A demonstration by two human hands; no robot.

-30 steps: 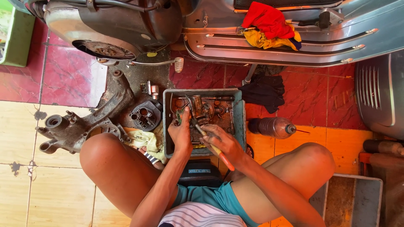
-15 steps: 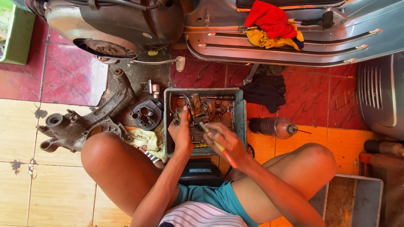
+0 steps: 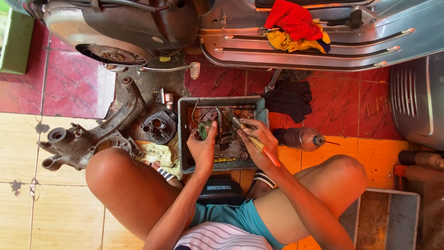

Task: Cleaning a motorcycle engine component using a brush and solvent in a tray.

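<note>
I sit on the floor with a grey parts tray [image 3: 183, 139] between my knees; it holds several greasy metal parts. My left hand [image 3: 203, 149] is inside the tray, gripping a small round greenish metal part [image 3: 204, 129]. My right hand [image 3: 258, 143] holds a screwdriver [image 3: 256, 143] with a yellow and red handle, its metal tip pointing up and left into the tray, close to the part in my left hand.
A dirty engine casing [image 3: 88, 139] and a round cover [image 3: 158, 128] lie on the tiles to the left. A scooter body [image 3: 300, 51] with red and yellow rags [image 3: 293, 23] spans the top. A black cloth [image 3: 289, 99] and a bottle [image 3: 300, 138] lie right.
Both hands shifted slightly inside the tray; the left hand moved up onto the round greenish part, and the screwdriver tip swung closer to it.
</note>
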